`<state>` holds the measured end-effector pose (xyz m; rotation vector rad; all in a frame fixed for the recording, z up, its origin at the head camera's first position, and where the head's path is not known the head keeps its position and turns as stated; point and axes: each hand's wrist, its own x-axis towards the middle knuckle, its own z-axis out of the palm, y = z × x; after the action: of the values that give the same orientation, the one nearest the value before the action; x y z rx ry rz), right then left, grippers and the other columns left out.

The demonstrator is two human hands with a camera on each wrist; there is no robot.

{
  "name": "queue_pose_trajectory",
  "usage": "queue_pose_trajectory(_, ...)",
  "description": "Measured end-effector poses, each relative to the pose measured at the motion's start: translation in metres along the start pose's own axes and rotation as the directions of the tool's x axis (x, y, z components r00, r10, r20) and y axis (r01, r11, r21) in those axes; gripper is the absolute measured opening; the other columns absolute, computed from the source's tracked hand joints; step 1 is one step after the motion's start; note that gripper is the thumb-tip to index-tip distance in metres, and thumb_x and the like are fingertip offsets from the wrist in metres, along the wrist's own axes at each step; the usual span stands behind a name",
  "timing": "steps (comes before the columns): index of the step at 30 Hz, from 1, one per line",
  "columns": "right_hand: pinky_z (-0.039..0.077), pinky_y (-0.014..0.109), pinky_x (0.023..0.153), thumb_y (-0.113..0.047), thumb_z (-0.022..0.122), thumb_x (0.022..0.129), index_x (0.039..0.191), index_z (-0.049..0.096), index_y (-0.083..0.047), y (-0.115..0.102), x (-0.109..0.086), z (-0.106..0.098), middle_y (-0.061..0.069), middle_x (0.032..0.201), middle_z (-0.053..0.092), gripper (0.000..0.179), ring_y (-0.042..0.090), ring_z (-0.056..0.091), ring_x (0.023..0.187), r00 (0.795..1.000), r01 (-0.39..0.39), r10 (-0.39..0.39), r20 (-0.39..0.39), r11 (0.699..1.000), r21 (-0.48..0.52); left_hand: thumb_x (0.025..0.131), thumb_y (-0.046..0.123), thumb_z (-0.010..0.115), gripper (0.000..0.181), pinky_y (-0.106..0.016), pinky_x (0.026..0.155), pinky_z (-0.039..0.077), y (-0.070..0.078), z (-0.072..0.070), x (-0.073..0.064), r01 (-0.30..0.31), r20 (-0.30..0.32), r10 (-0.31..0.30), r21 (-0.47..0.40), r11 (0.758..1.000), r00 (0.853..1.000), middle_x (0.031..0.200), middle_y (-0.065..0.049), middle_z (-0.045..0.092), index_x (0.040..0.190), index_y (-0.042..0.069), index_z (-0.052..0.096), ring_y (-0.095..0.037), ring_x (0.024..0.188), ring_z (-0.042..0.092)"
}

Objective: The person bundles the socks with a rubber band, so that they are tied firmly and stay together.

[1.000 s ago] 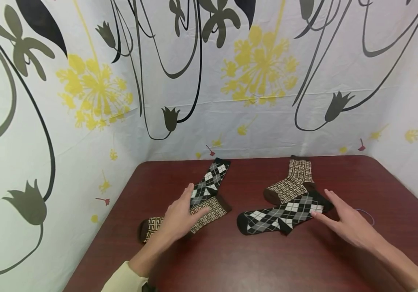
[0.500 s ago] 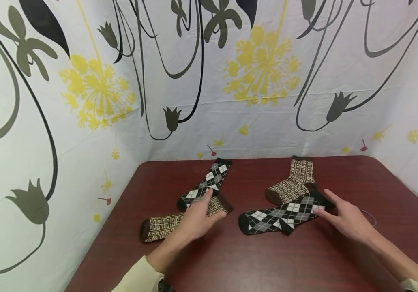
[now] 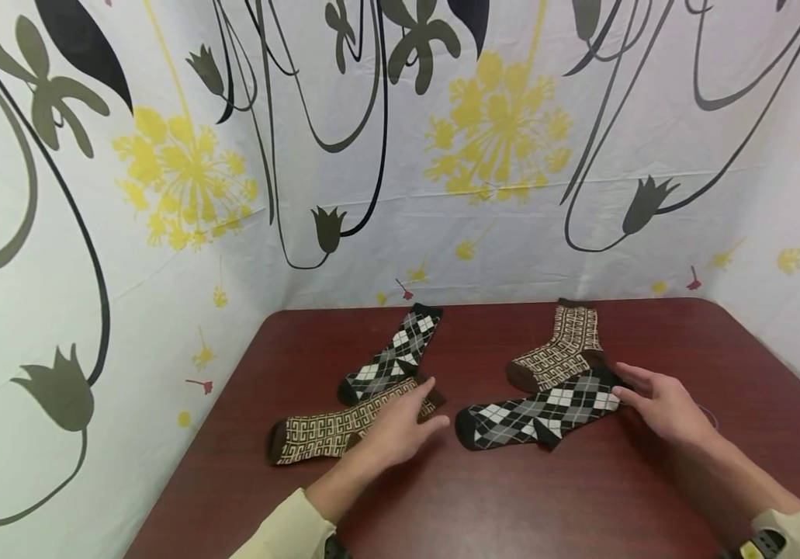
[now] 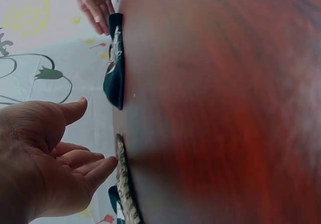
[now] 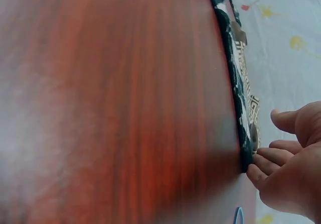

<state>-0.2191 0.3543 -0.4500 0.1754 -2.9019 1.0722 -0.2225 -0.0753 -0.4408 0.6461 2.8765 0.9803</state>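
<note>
Two pairs of socks lie on the table. My left hand (image 3: pixel 400 427) is over the cuff end of a brown-and-cream patterned sock (image 3: pixel 316 435), its fingers relaxed and holding nothing. Behind that sock lies a black argyle sock (image 3: pixel 393 357), angled toward the back. My right hand (image 3: pixel 668 404) is at the cuff of the other argyle sock (image 3: pixel 511 423); in the right wrist view its loosely bent fingertips are right at the cuff of this argyle sock (image 5: pixel 235 78). The second brown patterned sock (image 3: pixel 567 341) lies behind, its heel against the argyle one.
The dark red table (image 3: pixel 511 497) has rounded back corners. A white sheet (image 3: pixel 400 171) with flower prints hangs behind and at the sides. A thin blue loop (image 5: pixel 238 215) lies on the table beside my right hand.
My left hand has moved right along the brown patterned sock, uncovering its toe and the argyle sock behind. My right hand has shifted only slightly. The socks lie as before.
</note>
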Motion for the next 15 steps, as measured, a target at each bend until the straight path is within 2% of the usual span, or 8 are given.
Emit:
queue_pose_trajectory(3,0.048,0.065,0.098,-0.027,0.054,0.114,0.158,0.036,0.012,0.002,0.003,-0.003,0.04,0.154,0.041,0.062,0.061,0.042,0.139,0.998,-0.059,0.058,0.011,0.997,0.05,0.101,0.034,0.075,0.069,-0.052,0.114,0.043,0.0,0.005,0.001,0.001,-0.003,-0.001,-0.001,1.0,1.0,0.15,-0.016,0.06,0.158,0.004,0.049,-0.035,0.14,0.055)
queue_pose_trajectory(7,0.048,0.064,0.1,-0.029,0.051,0.115,0.158,0.037,0.011,0.004,0.007,-0.006,0.038,0.155,0.041,0.061,0.06,0.041,0.14,0.995,-0.099,0.098,0.022,0.991,0.087,0.101,0.035,0.075,0.066,-0.052,0.113,0.045,0.0,0.009,0.003,0.006,-0.014,-0.006,-0.009,1.0,1.0,0.144,-0.015,0.065,0.156,0.006,0.052,-0.034,0.136,0.058)
queue_pose_trajectory(12,0.046,0.065,0.101,-0.028,0.052,0.114,0.157,0.039,0.01,0.008,0.01,-0.006,0.038,0.154,0.042,0.059,0.06,0.041,0.14,0.993,-0.114,0.113,0.011,0.986,0.124,0.1,0.033,0.077,0.063,-0.048,0.103,0.052,0.003,0.013,0.005,-0.012,-0.035,0.011,-0.027,1.0,0.999,0.126,-0.012,0.074,0.153,0.007,0.057,-0.028,0.117,0.069)
queue_pose_trajectory(15,0.044,0.066,0.103,-0.027,0.053,0.114,0.157,0.04,0.009,0.01,0.012,-0.005,0.038,0.154,0.042,0.058,0.06,0.038,0.142,0.991,-0.132,0.132,0.008,0.979,0.155,0.099,0.032,0.078,0.061,-0.043,0.096,0.056,0.004,0.016,0.006,-0.022,-0.03,0.021,-0.042,0.999,0.999,0.123,-0.011,0.075,0.152,0.007,0.058,-0.025,0.109,0.072)
